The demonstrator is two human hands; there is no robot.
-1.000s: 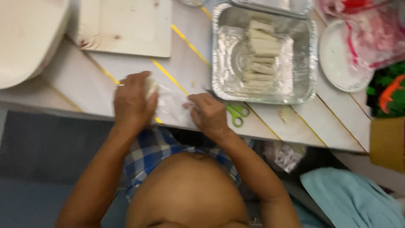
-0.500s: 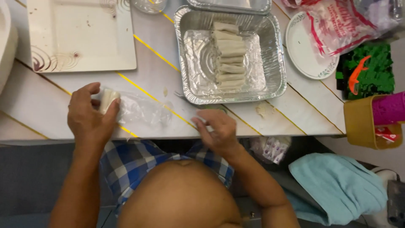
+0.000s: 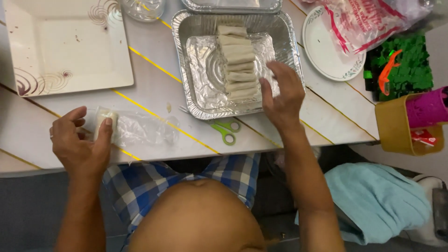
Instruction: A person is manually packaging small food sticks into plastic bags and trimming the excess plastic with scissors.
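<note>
At lower left, the left hand (image 3: pixel 79 144) pinches a pale roll (image 3: pixel 103 122) beside clear plastic wrap (image 3: pixel 142 130); the right hand (image 3: pixel 282 95), fingers spread, reaches over the foil tray (image 3: pixel 186 60) at upper centre.

The foil tray (image 3: pixel 186 60) sits on the bench (image 3: pixel 154 88) with rolls (image 3: pixel 237 60) in it. Left of the tray lies a square plate (image 3: pixel 65 46); right, a round plate (image 3: pixel 322 51); before it, scissors (image 3: pixel 225 129).

Head camera, looking steeply down, close over table (image 3: pixel 154 84)
</note>
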